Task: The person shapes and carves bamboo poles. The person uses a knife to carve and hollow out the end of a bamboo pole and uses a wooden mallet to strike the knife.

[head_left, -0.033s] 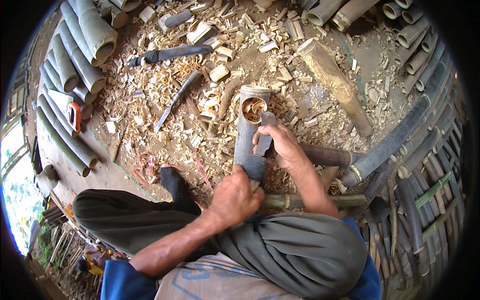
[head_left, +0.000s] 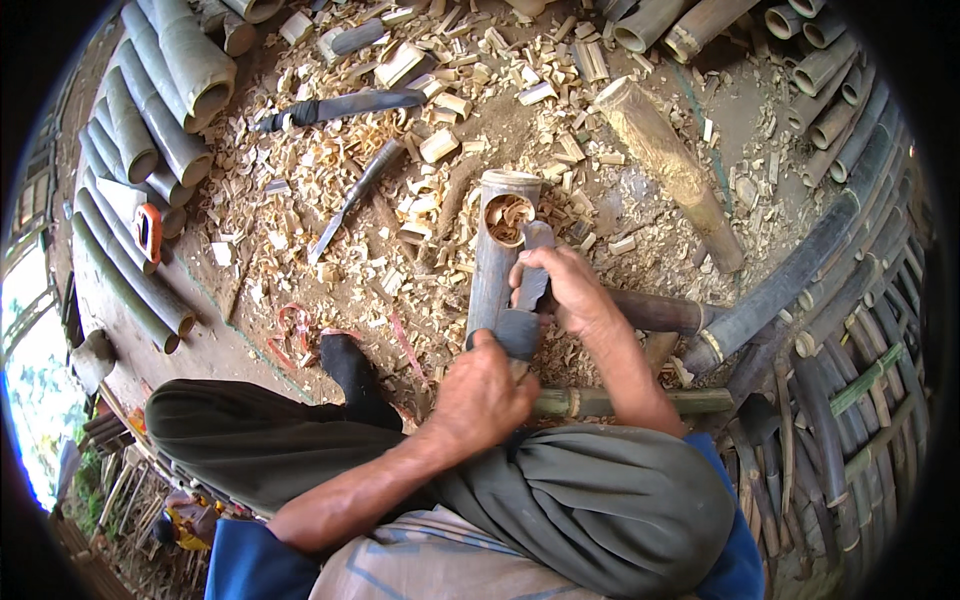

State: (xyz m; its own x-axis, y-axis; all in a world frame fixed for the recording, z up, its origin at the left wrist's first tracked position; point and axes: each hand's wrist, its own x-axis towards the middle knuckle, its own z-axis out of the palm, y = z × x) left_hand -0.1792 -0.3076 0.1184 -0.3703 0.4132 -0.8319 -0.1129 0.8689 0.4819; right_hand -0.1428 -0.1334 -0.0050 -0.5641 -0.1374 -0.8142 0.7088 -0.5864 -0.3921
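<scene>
Upright in the picture before me lies a grey-brown bamboo tube (head_left: 488, 270), with a round hole cut in its upper side and curled brown shavings (head_left: 510, 215) inside. Over its right side runs a knife (head_left: 535, 287) with a dark flat blade and a dark-wrapped handle. My left hand (head_left: 482, 388) is closed around the handle, at the near end of the tube. Farther up, my right hand (head_left: 568, 285) grips the blade between thumb and fingers, close below the hole. The blade's edge and the handle's end are partly hidden by my hands.
Wood chips and shavings cover the ground. A second long knife (head_left: 345, 107) and a chisel-like tool (head_left: 355, 200) lie at the left. A shaved bamboo piece (head_left: 680, 175) lies at the right. Stacked bamboo tubes (head_left: 150, 100) stand at left, more (head_left: 820, 250) at right. An orange-handled saw (head_left: 148, 232) rests left.
My left hand has shifted slightly right, and the knife's wrapped handle has moved right with it. My right hand has moved a little to the right. The bamboo tube has stayed in place.
</scene>
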